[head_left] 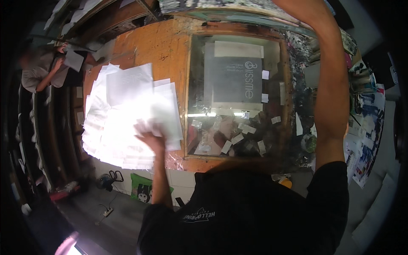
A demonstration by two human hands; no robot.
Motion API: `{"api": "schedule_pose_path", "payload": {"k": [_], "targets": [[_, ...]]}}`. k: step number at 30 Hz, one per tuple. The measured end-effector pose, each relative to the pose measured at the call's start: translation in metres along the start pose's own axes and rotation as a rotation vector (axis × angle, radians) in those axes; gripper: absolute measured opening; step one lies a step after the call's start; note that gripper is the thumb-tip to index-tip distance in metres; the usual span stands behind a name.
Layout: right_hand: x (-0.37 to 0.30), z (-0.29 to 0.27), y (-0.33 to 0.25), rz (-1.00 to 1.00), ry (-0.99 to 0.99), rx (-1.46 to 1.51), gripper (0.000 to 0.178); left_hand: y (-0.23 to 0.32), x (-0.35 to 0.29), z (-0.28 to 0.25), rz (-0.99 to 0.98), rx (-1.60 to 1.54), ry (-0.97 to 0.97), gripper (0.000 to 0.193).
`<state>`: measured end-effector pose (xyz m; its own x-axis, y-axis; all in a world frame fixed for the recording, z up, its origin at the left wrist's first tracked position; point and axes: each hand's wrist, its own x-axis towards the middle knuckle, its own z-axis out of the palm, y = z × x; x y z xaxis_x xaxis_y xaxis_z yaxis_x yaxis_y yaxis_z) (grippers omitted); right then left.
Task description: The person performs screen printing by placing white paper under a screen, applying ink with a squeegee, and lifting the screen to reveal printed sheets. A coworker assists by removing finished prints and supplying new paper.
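My left hand (pixel 152 135), a little smeared by motion, is over a broad pile of white sheets (pixel 123 136), its fingers spread and nothing visible in them. Whether it touches the top sheet I cannot tell. Glare washes out the middle of the pile. My right arm (pixel 333 85) stretches up along the right side, and its hand lies beyond the top edge. Between my arms, a glass panel in a wooden frame (pixel 187 93) is set into the table. A dark grey printed sheet (pixel 225 76) with pale strips at its ends lies on it.
Small white tape pieces (pixel 237 139) are scattered over the glass's near part. The wooden table (pixel 159 46) is worn. A paint-stained ledge (pixel 255 12) runs along the back. At the far left, another person (pixel 42 70) holds a grey sheet (pixel 74 60). A green bag (pixel 141 187) lies on the floor.
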<state>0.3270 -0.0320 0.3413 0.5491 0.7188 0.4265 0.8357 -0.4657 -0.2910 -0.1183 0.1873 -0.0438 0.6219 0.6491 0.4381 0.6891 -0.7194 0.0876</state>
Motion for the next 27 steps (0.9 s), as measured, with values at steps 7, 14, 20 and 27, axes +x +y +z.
{"api": "schedule_pose_path", "payload": {"k": [7,14,20,27], "targets": [[-0.001,0.011,-0.006,0.028,-0.069,-0.055,0.040,0.228,0.005,0.035,0.332,-0.373,-0.381,0.059],[-0.013,-0.016,0.016,0.028,-0.237,0.169,0.039,0.373,0.005,0.057,0.504,-0.535,-0.464,0.057],[-0.026,0.002,0.031,-0.237,0.022,0.081,0.035,0.320,0.004,0.044,0.359,-0.428,-0.389,0.055],[-0.043,0.003,0.038,-0.052,-0.005,0.149,0.030,0.316,-0.022,0.033,0.451,-0.462,-0.457,0.052]]}}
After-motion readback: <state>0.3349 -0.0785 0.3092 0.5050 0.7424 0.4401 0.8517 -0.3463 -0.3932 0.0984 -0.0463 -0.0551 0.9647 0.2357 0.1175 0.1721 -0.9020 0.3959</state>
